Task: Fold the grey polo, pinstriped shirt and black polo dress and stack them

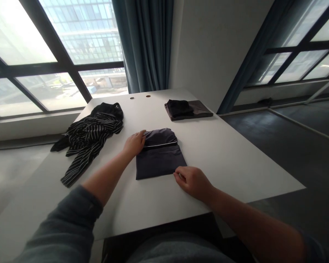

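A dark grey folded garment (pixel 161 160) lies flat on the white table in front of me, with a thin white stripe of trim across it. Its upper part is a slightly rumpled flap. My left hand (pixel 135 143) is at the garment's upper left edge, fingers curled against the cloth and partly hidden. At the lower right corner, my right hand (pixel 193 181) is closed in a pinch on the fabric edge. What kind of garment it is cannot be made out.
On the white table (pixel 230 171), a crumpled black striped garment (pixel 91 131) lies at the left, its sleeve toward me. Toward the back right sits a folded brown-grey cloth (pixel 201 109) with a black folded cloth (pixel 179 108) on top. Windows and a blue curtain (pixel 145 44) stand behind.
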A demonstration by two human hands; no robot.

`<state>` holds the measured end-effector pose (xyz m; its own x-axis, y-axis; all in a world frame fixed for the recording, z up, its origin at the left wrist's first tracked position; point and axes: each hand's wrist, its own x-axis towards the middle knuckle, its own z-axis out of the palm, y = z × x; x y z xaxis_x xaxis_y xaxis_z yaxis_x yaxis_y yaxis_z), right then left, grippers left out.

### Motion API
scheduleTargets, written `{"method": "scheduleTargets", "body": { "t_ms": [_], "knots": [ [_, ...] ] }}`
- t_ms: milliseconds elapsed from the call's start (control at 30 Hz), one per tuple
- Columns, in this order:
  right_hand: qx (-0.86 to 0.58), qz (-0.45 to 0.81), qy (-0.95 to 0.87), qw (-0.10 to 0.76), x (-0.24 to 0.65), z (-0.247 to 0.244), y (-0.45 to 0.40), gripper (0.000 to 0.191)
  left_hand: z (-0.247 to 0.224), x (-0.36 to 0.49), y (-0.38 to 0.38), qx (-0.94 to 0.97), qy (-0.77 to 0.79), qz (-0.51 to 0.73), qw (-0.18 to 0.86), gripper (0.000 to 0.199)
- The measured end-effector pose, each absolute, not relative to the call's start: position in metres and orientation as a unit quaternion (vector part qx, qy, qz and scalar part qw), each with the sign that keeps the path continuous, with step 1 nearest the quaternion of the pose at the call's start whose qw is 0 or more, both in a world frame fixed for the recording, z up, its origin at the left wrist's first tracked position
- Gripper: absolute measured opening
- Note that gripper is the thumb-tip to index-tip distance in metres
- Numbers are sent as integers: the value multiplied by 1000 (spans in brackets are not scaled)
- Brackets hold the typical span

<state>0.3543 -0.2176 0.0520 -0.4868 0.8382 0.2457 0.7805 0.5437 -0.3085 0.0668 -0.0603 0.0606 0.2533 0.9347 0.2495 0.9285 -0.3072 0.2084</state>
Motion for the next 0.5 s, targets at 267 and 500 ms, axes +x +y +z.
{"method": "scheduleTargets", "body": {
  "t_ms": [267, 500],
  "knots": [
    [-567, 167, -801, 99, 338, 39, -217, 47, 46, 72, 40, 740, 663, 25, 109, 75],
    [-535, 189, -814, 126, 366, 46, -170, 28, 32, 23, 45, 703, 674, 61, 218, 78]
  ]
}}
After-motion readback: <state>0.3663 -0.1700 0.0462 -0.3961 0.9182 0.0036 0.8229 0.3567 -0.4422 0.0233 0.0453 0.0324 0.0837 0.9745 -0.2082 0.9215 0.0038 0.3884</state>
